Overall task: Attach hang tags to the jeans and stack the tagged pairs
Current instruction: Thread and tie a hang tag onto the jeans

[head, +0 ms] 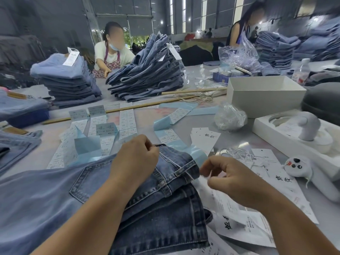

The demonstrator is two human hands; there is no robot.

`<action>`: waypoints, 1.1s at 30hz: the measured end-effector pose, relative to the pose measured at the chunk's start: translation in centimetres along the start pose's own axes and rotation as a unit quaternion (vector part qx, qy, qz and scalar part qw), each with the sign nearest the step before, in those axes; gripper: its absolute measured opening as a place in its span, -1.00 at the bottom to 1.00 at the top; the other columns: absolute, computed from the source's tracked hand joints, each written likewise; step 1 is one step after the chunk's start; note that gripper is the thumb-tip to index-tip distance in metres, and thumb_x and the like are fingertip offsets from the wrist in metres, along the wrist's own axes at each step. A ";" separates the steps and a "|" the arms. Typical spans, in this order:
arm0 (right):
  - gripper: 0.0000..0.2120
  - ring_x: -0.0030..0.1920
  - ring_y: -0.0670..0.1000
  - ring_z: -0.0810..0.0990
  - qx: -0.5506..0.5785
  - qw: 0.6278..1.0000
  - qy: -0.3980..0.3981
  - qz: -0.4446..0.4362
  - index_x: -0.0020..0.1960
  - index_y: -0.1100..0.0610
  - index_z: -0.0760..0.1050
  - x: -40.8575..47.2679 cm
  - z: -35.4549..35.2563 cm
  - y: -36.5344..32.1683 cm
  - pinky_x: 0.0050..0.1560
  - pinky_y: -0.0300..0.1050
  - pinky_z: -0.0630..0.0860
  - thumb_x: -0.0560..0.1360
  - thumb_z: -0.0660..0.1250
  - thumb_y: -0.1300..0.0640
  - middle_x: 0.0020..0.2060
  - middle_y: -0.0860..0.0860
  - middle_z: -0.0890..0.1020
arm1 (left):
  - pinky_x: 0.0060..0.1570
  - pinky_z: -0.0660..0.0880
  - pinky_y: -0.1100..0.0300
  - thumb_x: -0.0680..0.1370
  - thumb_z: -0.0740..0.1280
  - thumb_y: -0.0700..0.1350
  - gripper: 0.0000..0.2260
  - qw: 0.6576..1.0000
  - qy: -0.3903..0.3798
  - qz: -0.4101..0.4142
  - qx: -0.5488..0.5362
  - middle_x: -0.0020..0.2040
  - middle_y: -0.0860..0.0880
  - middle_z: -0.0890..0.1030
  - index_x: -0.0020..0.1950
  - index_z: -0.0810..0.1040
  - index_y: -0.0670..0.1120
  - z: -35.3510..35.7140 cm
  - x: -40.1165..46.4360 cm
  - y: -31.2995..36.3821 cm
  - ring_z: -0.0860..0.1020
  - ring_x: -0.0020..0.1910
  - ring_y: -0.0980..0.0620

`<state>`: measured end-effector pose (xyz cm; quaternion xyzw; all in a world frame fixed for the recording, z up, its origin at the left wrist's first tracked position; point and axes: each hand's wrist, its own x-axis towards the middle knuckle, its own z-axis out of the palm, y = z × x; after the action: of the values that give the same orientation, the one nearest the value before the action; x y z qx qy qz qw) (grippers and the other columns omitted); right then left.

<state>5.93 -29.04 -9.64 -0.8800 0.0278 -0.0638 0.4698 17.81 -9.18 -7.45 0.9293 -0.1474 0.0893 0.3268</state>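
On the surface (230,150) directly before me, the jeans (150,205) are lying folded. I am pinching their waistband with my left hand (135,159); my right hand (231,178) is pinching a white hang tag (233,205) just beside them.

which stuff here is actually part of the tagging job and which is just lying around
Part of the job:
- jeans under both hands
- left hand gripping the waistband
- right hand pinching at the belt loop
- white hang tags
- loose string
- sticker strips
- tagged stack

Just lying about:
- open white box
- water bottle
- wooden sticks
- grey case
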 end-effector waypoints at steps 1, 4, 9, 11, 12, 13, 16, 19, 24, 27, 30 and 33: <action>-0.78 -0.23 -0.26 0.50 -0.010 1.000 -0.018 0.017 -0.12 -0.19 0.57 -0.1 -0.1 0.2 -0.20 -0.39 0.42 0.31 0.36 0.10 -0.19 -0.25 0.58 | -0.33 0.34 0.16 0.55 0.25 -0.07 -0.87 1.000 -0.002 -0.001 0.000 -0.25 0.08 0.55 -0.20 0.48 0.03 0.0 0.0 0.0 0.48 -0.25 0.12; -0.68 0.01 -0.33 0.49 -0.066 0.994 -0.061 0.068 -0.02 -0.28 0.50 -0.2 0.0 0.6 0.02 -0.31 0.43 0.24 0.37 -0.09 -0.03 -0.32 0.54 | -0.34 0.33 0.17 0.55 0.25 -0.06 -0.87 1.000 -0.004 -0.003 -0.003 -0.24 0.08 0.56 -0.19 0.48 0.04 0.1 0.0 0.0 0.48 -0.25 0.12; -0.70 -0.06 -0.21 0.58 -0.079 0.990 -0.092 0.069 0.01 -0.18 0.50 0.2 0.8 0.6 0.01 -0.25 0.54 0.37 0.49 0.08 -0.05 -0.16 0.61 | -0.35 0.33 0.15 0.54 0.26 -0.09 -0.88 1.000 0.010 -0.004 -0.022 -0.25 0.04 0.57 -0.20 0.49 0.00 0.1 0.1 -0.1 0.49 -0.25 0.08; -0.77 -0.19 -0.20 0.58 -0.081 0.992 -0.063 0.069 -0.05 -0.10 0.56 0.3 0.7 0.7 -0.11 -0.25 0.54 0.36 0.51 0.09 -0.17 -0.14 0.62 | -0.35 0.32 0.15 0.54 0.26 -0.09 -0.88 0.999 0.015 -0.008 -0.028 -0.25 0.03 0.58 -0.20 0.49 -0.01 0.0 0.1 0.0 0.49 -0.25 0.07; -0.82 -0.25 -0.20 0.57 -0.082 0.993 -0.043 0.070 -0.11 -0.07 0.58 0.2 0.5 0.7 -0.16 -0.25 0.53 0.35 0.51 0.11 -0.24 -0.16 0.61 | -0.35 0.33 0.15 0.53 0.26 -0.09 -0.88 0.999 0.016 -0.008 -0.031 -0.25 0.04 0.58 -0.20 0.50 -0.01 0.0 0.0 0.0 0.50 -0.25 0.07; -0.87 -0.30 -0.20 0.56 -0.079 0.994 -0.027 0.069 -0.17 -0.04 0.59 0.1 0.3 0.6 -0.19 -0.25 0.52 0.35 0.49 0.14 -0.31 -0.17 0.60 | -0.34 0.34 0.14 0.53 0.26 -0.09 -0.88 0.999 0.015 -0.007 -0.035 -0.26 0.04 0.58 -0.20 0.50 0.00 0.0 0.0 0.1 0.50 -0.25 0.07; -0.88 -0.40 -0.19 0.50 -0.052 0.997 -0.006 0.050 -0.27 0.07 0.59 -0.2 -0.4 0.1 -0.26 -0.29 0.45 0.39 0.45 0.23 -0.45 -0.15 0.57 | -0.31 0.41 0.11 0.54 0.27 -0.11 -0.89 0.998 -0.001 0.011 -0.067 -0.26 0.03 0.60 -0.19 0.52 -0.01 -0.2 -0.5 0.4 0.53 -0.26 0.04; -0.87 -0.43 -0.14 0.43 -0.018 0.998 0.053 0.021 -0.30 0.14 0.55 -0.7 -0.8 -1.0 -0.32 -0.25 0.39 0.39 0.41 0.30 -0.48 -0.08 0.51 | -0.31 0.43 0.14 0.51 0.28 -0.14 -0.88 0.986 -0.043 0.045 -0.154 -0.31 0.00 0.61 -0.22 0.54 -0.01 -0.7 -1.2 1.1 0.50 -0.34 0.11; -0.85 -0.47 -0.17 0.38 -0.020 0.994 0.104 0.012 -0.33 0.07 0.50 -1.3 0.5 -2.9 -0.39 -0.31 0.35 0.37 0.42 0.21 -0.52 -0.13 0.46 | -0.40 0.37 0.29 0.39 0.28 -0.04 -0.92 0.967 -0.127 0.129 -0.181 -0.41 0.09 0.53 -0.29 0.51 0.01 -0.8 -2.9 2.3 0.41 -0.44 0.21; -0.75 -0.45 -0.10 0.41 0.072 0.994 0.070 0.043 -0.31 0.16 0.49 -1.6 2.3 -3.4 -0.39 -0.20 0.37 0.42 0.46 0.05 -0.49 -0.09 0.44 | -0.35 0.35 0.27 0.39 0.27 -0.02 -0.93 0.967 -0.137 0.153 -0.149 -0.40 0.15 0.51 -0.28 0.50 0.03 -0.4 -3.7 2.5 0.40 -0.41 0.21; -0.74 -0.43 0.08 0.50 0.331 0.936 0.011 0.115 -0.27 0.29 0.55 -1.8 3.4 -3.4 -0.44 -0.07 0.49 0.42 0.33 0.08 -0.41 0.12 0.51 | -0.37 0.32 0.34 0.45 0.32 -0.14 -0.89 0.968 -0.130 0.155 -0.148 -0.42 0.17 0.50 -0.27 0.52 0.03 -0.2 -3.9 2.1 0.39 -0.43 0.21; -0.80 -0.43 0.09 0.54 0.307 0.944 0.055 0.108 -0.25 0.23 0.59 -2.0 4.5 -2.5 -0.38 0.05 0.57 0.51 0.27 0.34 -0.41 0.12 0.57 | -0.39 0.32 0.36 0.46 0.32 -0.16 -0.88 0.968 -0.130 0.151 -0.154 -0.41 0.17 0.51 -0.26 0.52 0.02 -0.3 -3.9 1.9 0.39 -0.44 0.22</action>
<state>4.57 -23.72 -10.15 -0.6802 0.1271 -0.0666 0.7188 13.47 -9.62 -7.14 0.8383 -0.3392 -0.0078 0.4267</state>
